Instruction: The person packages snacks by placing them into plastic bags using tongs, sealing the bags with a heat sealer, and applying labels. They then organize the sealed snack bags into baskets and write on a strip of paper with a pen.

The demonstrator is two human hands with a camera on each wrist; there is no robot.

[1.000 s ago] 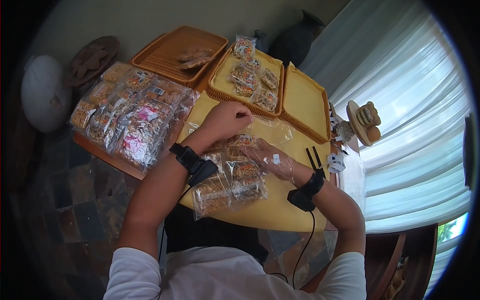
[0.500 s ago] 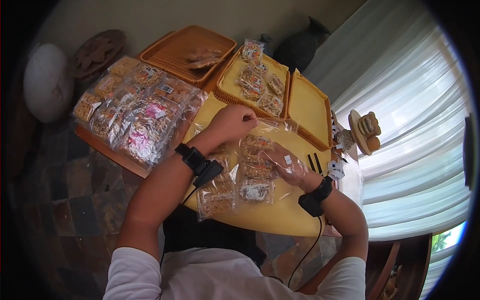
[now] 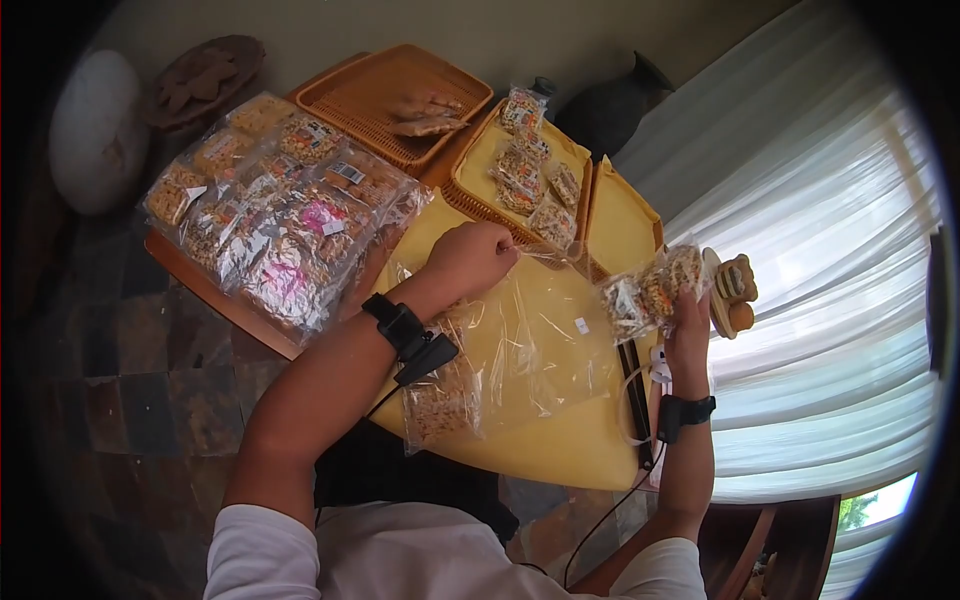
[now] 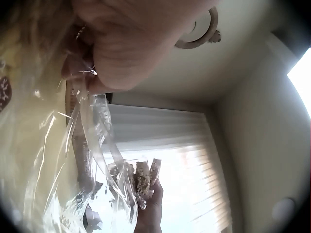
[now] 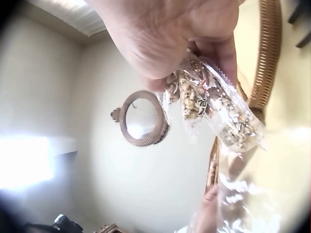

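Note:
My left hand (image 3: 472, 258) pinches the mouth edge of a large clear plastic bag (image 3: 540, 350) spread over the yellow cloth. In the left wrist view the bag's folds (image 4: 53, 160) hang from its fingertips. Wrapped grain snack packs (image 3: 440, 400) lie in the bag's near left part, some behind my left forearm. My right hand (image 3: 690, 335) grips several wrapped grain snack packs (image 3: 650, 295) in a row, raised at the right side of the table. Clear wrappers with printing show on these packs (image 5: 194, 97) in the right wrist view, with fingers and thumb around them.
Full bags of snack packs (image 3: 290, 215) cover the table's left side. Along the back stand a brown wicker basket (image 3: 340, 95), a cloth-lined basket (image 3: 470, 195) with several packs, and another lined basket (image 3: 625, 205). A small stand with ornaments (image 3: 738, 290) is near my right hand.
My right hand has drawn several snack packs out of the clear bag and carried them to the right. The left hand keeps pinching the bag's edge; the bag lies flatter.

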